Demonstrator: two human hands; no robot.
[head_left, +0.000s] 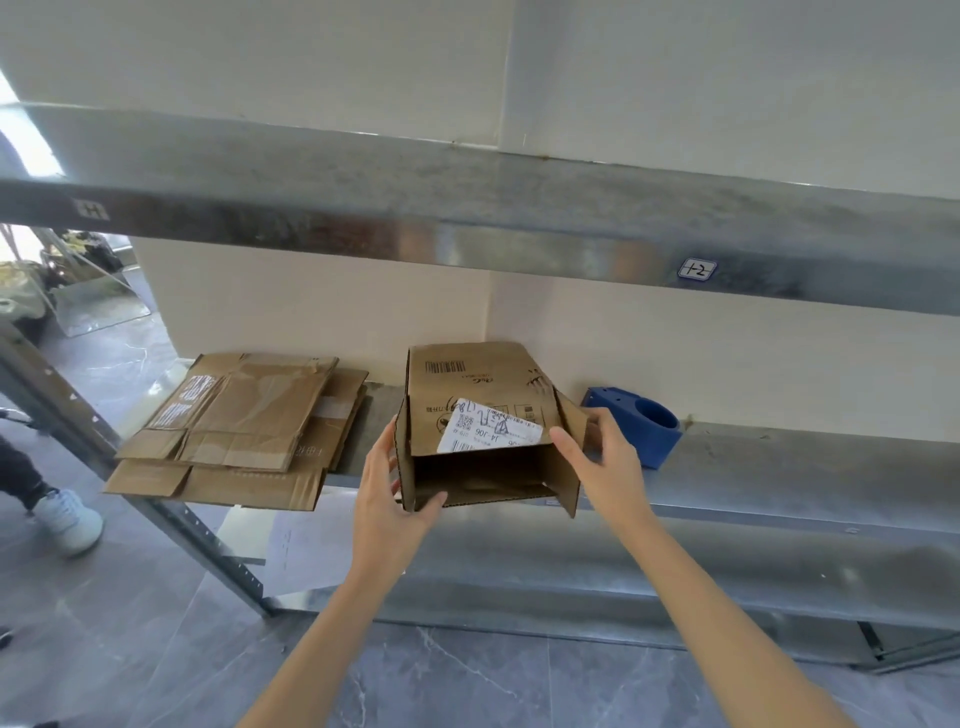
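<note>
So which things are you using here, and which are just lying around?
In use: cardboard box with a white shipping label; left hand and right hand, each gripping a side flap.
Lying about: stack of flattened cardboard boxes on its left, blue plastic block on its right, a white shoe on the floor.

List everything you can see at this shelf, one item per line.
open box: one, brown cardboard, on the middle shelf, opening toward the camera
label: one, white, on the box's top face
flattened cartons: a stack, number unclear, brown, left of the box on the same shelf
block: one, blue, with a round hole, right of the box by the wall
rack: one, grey metal
H tag: one, pale, upper beam, left
1-2 tag: one, white, upper beam, right
shoe: one, white, another person's, floor at far left
left hand: grips the box's near left corner
right hand: pinches the box's right flap
</note>
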